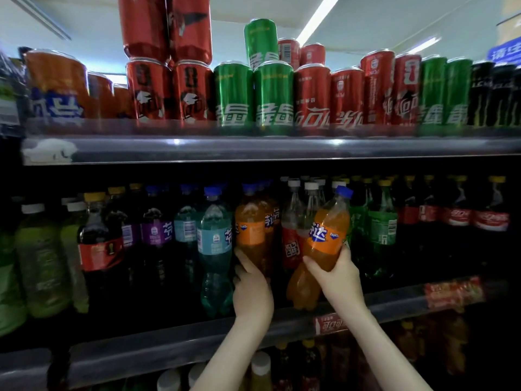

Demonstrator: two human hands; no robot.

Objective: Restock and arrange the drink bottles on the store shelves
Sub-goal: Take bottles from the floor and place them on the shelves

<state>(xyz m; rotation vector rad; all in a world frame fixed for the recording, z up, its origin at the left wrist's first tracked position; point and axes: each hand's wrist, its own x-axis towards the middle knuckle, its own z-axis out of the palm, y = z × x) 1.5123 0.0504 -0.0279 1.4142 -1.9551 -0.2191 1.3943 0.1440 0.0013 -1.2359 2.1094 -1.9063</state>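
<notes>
While the right hand (pixel 338 275) wraps thumb and fingers round the lower body of the tilted orange bottle (pixel 324 238), that bottle hangs in front of the middle shelf (pixel 197 334), base just above the front rail, blue cap leaning right.

Left hand (pixel 251 289): fingers curled round the lower part of the standing orange bottle (pixel 249 224), one digit laid straight up its side. This bottle stands at the front of its row, between a teal bottle (pixel 215 249) and clear bottles with red labels (pixel 291 235).

Handling, judged: the bottle is full, so fairly heavy for one hand. Its plastic wall gives a little under squeeze but should not break. The smooth label and rounded body may slip (condensation, if any, cannot be seen). Best hold is the narrower waist under the label, or the neck below the cap for steering it upright. The lobed base wants setting flat, else it rocks against neighbours.

Cans (pixel 273 97) stand on the shelf above, no hand on them.
</notes>
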